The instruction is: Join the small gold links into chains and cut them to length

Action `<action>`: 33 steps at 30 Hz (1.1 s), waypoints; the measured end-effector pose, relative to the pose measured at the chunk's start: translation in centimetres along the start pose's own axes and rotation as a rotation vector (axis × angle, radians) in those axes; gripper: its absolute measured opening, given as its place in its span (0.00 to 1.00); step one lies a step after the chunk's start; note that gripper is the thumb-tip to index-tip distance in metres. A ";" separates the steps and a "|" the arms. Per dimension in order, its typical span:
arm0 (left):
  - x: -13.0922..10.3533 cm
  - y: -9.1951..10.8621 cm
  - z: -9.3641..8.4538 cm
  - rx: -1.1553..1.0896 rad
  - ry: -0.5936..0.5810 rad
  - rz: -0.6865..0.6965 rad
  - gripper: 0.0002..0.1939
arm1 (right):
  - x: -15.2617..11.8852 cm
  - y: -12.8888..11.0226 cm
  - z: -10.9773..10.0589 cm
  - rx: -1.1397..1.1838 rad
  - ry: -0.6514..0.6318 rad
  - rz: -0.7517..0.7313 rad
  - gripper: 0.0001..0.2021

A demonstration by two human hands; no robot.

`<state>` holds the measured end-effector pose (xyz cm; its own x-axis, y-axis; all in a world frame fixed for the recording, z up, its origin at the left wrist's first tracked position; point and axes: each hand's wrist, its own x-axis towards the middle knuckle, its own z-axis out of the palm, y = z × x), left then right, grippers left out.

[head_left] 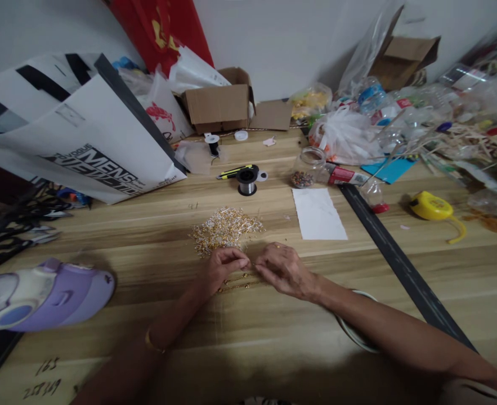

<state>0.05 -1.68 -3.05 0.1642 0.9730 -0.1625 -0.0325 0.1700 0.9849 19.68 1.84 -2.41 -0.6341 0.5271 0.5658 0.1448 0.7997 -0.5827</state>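
My left hand is closed in a pinch at the near edge of a pile of small gold and silvery pieces. Facing it, my right hand pinches too, with its fingertips almost meeting the left ones. Something tiny shows between the fingertips, too small to name. Thin gold chains with small round gold parts lie on the wooden table just below the hands, partly hidden by the left one.
Beyond the pile stand a wire spool and a jar of beads. White paper and a yellow tape measure lie to the right. At left are a purple-and-white appliance, scissors and a large paper bag.
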 end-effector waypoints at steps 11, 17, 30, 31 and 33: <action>-0.3 0.3 0.5 0.119 0.105 0.026 0.08 | 0.1 0.0 -0.1 -0.005 -0.008 -0.006 0.04; -0.3 0.1 0.5 0.111 0.087 0.080 0.07 | 0.1 0.0 -0.1 -0.011 -0.013 0.005 0.04; -0.3 0.6 0.5 0.132 0.119 0.040 0.05 | 0.0 0.2 0.0 -0.021 -0.019 0.006 0.03; -0.3 0.7 0.5 0.126 0.121 0.035 0.04 | 0.0 0.2 0.0 -0.023 -0.020 0.009 0.03; -0.3 0.8 0.5 0.111 0.116 0.025 0.04 | -0.1 0.3 0.0 -0.024 -0.019 0.012 0.04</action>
<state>0.52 -1.90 -2.20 0.0499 0.9893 -0.1370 0.0754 0.1330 0.9882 19.75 2.03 -2.62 -0.6469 0.5308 0.5475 0.1704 0.8005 -0.5747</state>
